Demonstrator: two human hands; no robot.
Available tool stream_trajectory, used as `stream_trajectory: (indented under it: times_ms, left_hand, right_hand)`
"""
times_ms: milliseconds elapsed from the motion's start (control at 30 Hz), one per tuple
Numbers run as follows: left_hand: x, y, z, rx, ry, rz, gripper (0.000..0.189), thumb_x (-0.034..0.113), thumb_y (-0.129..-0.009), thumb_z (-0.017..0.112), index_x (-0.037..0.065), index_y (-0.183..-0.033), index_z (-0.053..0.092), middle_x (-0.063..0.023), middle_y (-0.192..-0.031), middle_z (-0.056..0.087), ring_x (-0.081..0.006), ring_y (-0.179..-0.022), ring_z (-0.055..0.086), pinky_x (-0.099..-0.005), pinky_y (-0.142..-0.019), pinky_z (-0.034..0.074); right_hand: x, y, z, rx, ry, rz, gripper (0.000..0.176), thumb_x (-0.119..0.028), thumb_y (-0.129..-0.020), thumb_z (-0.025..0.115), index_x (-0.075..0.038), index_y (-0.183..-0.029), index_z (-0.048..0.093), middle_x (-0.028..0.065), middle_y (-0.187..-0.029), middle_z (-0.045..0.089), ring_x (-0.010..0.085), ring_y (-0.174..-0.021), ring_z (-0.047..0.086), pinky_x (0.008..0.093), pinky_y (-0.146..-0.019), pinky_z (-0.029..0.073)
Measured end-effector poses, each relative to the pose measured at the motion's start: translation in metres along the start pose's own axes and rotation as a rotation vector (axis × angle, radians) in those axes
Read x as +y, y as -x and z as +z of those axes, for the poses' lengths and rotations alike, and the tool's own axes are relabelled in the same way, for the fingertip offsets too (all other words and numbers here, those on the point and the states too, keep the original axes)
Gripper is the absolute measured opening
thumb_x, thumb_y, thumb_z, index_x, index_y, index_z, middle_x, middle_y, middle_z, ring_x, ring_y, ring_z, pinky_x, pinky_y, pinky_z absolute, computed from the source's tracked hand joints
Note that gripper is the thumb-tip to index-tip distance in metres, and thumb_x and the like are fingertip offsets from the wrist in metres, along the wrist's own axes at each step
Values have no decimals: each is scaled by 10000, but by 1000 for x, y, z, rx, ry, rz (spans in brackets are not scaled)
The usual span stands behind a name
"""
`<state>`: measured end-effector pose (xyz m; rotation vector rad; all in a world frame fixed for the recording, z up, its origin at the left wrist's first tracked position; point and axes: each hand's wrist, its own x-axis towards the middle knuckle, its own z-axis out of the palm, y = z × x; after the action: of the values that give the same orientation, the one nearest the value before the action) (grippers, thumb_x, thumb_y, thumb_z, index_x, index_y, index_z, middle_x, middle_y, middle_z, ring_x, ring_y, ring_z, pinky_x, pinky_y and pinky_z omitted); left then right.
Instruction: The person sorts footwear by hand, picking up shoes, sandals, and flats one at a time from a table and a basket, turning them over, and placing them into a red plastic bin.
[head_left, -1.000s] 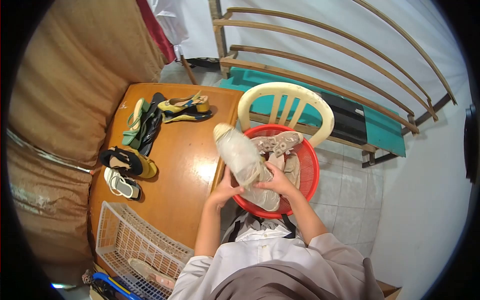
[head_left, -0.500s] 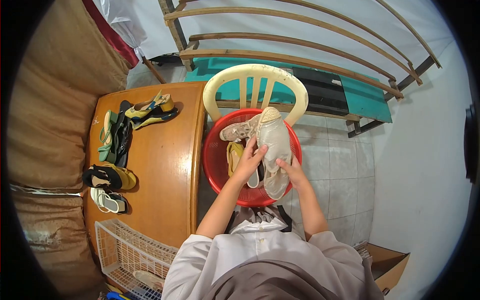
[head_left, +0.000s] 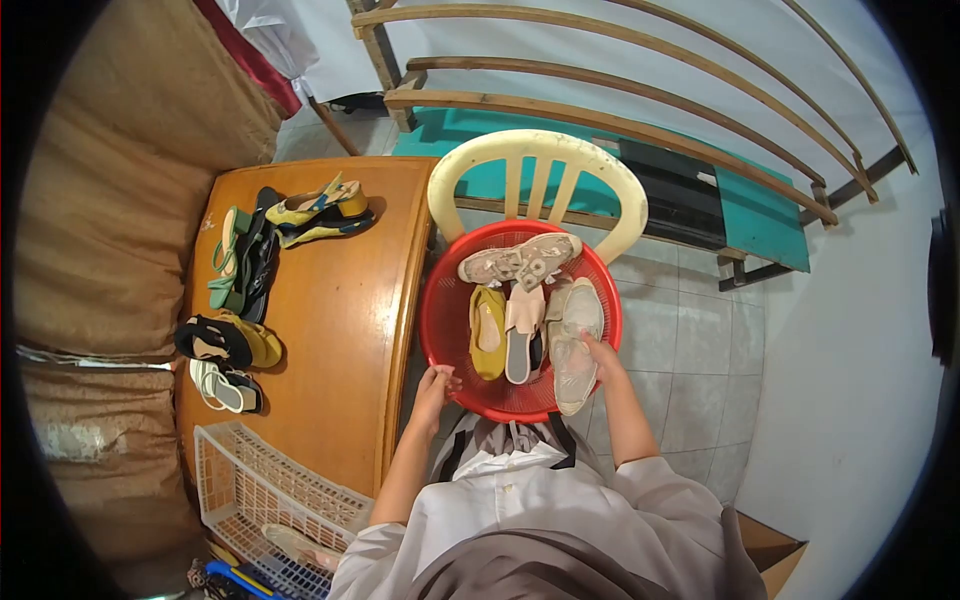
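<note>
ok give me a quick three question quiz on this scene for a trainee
1. True or false: the round red plastic basket rests on the wooden table.
2. Which thing does the right hand touch? A: the translucent pale shoe. B: a green sandal. C: a white lattice tray.
3. Fill in: the left hand holds the basket by its ____.

Key: 1 false, it sits on the cream plastic chair. 2 A. 3 rim.
</note>
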<state>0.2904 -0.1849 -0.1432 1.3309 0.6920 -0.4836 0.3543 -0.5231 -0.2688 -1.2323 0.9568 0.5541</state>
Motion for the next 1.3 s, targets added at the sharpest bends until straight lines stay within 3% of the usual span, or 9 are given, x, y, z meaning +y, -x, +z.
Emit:
stream_trajectory:
  times_ms: [167, 267, 367, 467, 567, 767, 967, 1167, 1300]
  left_hand:
    - [-7, 5, -21, 86, 61, -10, 159, 278, -887, 429, 155, -944, 513, -3, -841, 549, -116, -777, 543, -274, -702, 406]
    - [1, 8, -20, 104, 87, 1, 157, 271, -886, 426, 151, -942, 511, 0, -834, 547, -115, -770, 541, -278, -705, 402]
    - [6, 10, -17, 97, 110, 14, 149, 252, -883, 421, 144, -937, 507, 3, -828, 546, -115, -770, 541, -279, -709, 401]
    - [6, 12, -13, 86, 113, 19, 134, 227, -876, 413, 141, -926, 502, 7, -822, 546, -114, -772, 542, -280, -713, 402]
    - [5, 16, -10, 79, 105, 9, 123, 211, -871, 407, 142, -914, 498, 11, -816, 545, -111, -771, 544, -279, -717, 405]
    - [1, 16, -3, 56, 127, 22, 122, 189, -878, 405, 135, -929, 501, -5, -820, 551, -103, -761, 550, -263, -714, 422]
    - [-5, 15, 3, 32, 177, 53, 152, 222, -885, 429, 110, -948, 510, -16, -818, 555, -105, -757, 547, -237, -670, 415]
    - [2, 27, 7, 64, 196, 74, 155, 233, -886, 433, 112, -944, 511, -10, -801, 551, -102, -753, 545, -240, -675, 419]
    - [3, 31, 2, 84, 238, 102, 149, 235, -886, 435, 118, -940, 510, -4, -796, 552, -95, -752, 544, -245, -691, 423]
  right_hand:
    - [8, -58, 3, 21, 87, -26, 543, -351, -799, 621, 105, -1077, 522, 192, -1026, 576, 259, -907, 561, 344, -776, 446]
    - [11, -81, -1, 103, 321, -198, 551, -296, -789, 631, 114, -1121, 469, 210, -1070, 550, 297, -958, 542, 359, -822, 432]
    - [-13, -39, 18, 611, 912, -459, 576, -238, -766, 634, 83, -1184, 400, 237, -1147, 484, 346, -1056, 477, 401, -891, 392]
    - [-9, -22, 22, 604, 902, -946, 590, -235, -762, 612, 20, -1229, 356, 238, -1219, 409, 379, -1124, 402, 435, -937, 348]
    - [7, -4, 27, 299, 1119, -1046, 541, -240, -785, 577, -52, -1249, 373, 219, -1245, 393, 374, -1136, 397, 432, -940, 348]
    - [24, -15, 25, 161, 1048, -932, 510, -250, -808, 538, -135, -1276, 371, 202, -1264, 384, 366, -1155, 389, 423, -949, 343]
    - [7, 4, 25, 274, 1004, -978, 500, -268, -823, 502, -75, -1267, 379, 206, -1259, 401, 367, -1145, 403, 419, -953, 343]
    - [12, -16, 9, 46, 1157, -810, 515, -272, -799, 513, -27, -1238, 402, 224, -1220, 438, 372, -1103, 440, 421, -935, 359]
    - [-15, -6, 21, 97, 1091, -809, 505, -245, -775, 536, 16, -1193, 430, 255, -1158, 467, 377, -1084, 450, 412, -926, 365]
